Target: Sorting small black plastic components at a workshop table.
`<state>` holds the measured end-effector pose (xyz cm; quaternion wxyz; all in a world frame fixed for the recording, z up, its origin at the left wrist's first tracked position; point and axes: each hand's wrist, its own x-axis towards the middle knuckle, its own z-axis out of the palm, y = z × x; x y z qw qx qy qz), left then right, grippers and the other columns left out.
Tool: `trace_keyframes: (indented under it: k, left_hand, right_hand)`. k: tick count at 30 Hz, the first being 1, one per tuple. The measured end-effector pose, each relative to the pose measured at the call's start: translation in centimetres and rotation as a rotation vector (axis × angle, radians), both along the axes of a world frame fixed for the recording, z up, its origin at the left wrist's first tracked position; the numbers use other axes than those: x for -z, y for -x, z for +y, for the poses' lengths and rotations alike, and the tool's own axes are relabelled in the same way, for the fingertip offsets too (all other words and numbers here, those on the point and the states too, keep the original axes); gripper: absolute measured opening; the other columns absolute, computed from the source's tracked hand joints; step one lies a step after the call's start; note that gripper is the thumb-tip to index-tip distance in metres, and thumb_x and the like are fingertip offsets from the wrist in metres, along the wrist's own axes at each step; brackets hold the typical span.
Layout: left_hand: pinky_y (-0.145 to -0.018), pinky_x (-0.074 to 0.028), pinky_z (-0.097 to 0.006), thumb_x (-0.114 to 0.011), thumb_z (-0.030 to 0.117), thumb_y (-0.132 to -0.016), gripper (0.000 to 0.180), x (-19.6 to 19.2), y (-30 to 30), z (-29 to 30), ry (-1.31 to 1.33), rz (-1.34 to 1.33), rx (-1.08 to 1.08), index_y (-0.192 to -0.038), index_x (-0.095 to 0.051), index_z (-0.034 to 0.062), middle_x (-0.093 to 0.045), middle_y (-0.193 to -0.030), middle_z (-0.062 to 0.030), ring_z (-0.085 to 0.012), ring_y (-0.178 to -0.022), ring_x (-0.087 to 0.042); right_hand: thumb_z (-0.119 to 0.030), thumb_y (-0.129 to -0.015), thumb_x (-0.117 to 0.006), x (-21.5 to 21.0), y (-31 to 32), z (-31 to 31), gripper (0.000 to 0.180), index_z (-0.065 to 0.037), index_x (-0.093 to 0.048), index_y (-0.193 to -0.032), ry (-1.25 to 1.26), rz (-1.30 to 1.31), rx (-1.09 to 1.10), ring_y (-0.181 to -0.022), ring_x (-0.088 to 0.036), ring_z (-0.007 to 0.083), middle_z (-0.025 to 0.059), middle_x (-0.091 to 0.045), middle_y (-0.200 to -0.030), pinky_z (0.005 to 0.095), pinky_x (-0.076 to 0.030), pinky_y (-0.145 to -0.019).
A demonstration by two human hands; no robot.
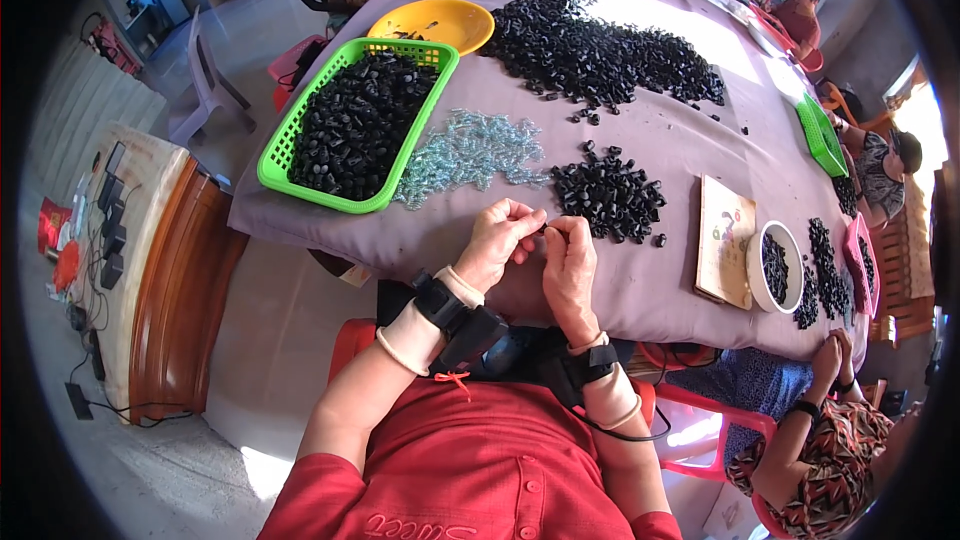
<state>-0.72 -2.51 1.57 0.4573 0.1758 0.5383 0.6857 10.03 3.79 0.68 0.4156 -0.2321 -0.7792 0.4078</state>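
Observation:
My left hand [497,243] and my right hand [571,272] meet at the table's near edge. Thumbs and fingers of both are pinched together, almost touching. A tiny dark bit shows between the fingertips, too small to name. Just beyond my right hand lies a small heap of short black caps [608,195]. Past my left hand spreads a pile of small clear bluish glass-like tubes [470,152]. To its left, a bright green plastic basket [268,168] is filled with black caps [358,125].
Behind the basket is a yellow basin [470,25]. A large mound of black caps [600,50] covers the mid-table. At right are a booklet [727,240] and a white bowl [793,295] of black pieces. Other people sit around the cloth-covered table [670,290].

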Motion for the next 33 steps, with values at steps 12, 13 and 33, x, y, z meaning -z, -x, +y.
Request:
trace_keyframes:
  k: [12,13,33]
  left_hand:
    - [-0.045,-0.040,-0.019,-0.061,0.017,-0.086,0.012,0.35,0.65,-0.31,-0.027,-0.160,0.062,-0.088,-0.055,0.0070,-0.055,-0.070,0.0011,-0.0058,-0.054,-0.050]
    - [-0.045,-0.040,-0.019,-0.061,0.017,-0.086,0.012,0.22,0.59,-0.32,-0.027,-0.161,0.061,-0.088,-0.055,0.0070,-0.055,-0.070,0.0011,-0.0058,-0.054,-0.050]
    - [-0.045,-0.041,-0.019,-0.061,0.016,-0.086,0.011,0.38,0.84,-0.53,-0.026,-0.225,0.080,-0.087,-0.055,0.0067,-0.056,-0.070,-0.0001,-0.0071,-0.053,-0.051]
  right_hand:
    - [0.004,-0.080,-0.056,-0.02,0.19,0.12,0.008,-0.003,-0.052,-0.082,-0.032,0.057,-0.036,-0.061,-0.045,0.0093,0.0029,-0.050,-0.071,0.0236,-0.039,-0.055]
    - [0.004,-0.080,-0.055,0.02,0.23,0.10,0.008,-0.002,-0.052,-0.082,-0.059,0.065,-0.011,-0.061,-0.046,0.0106,0.0038,-0.050,-0.072,0.0243,-0.039,-0.055]
    - [-0.001,-0.076,-0.065,0.01,0.17,-0.05,0.016,-0.003,-0.052,-0.085,0.115,0.007,-0.018,-0.061,-0.050,0.0084,0.0019,-0.052,-0.072,0.0234,-0.041,-0.052]
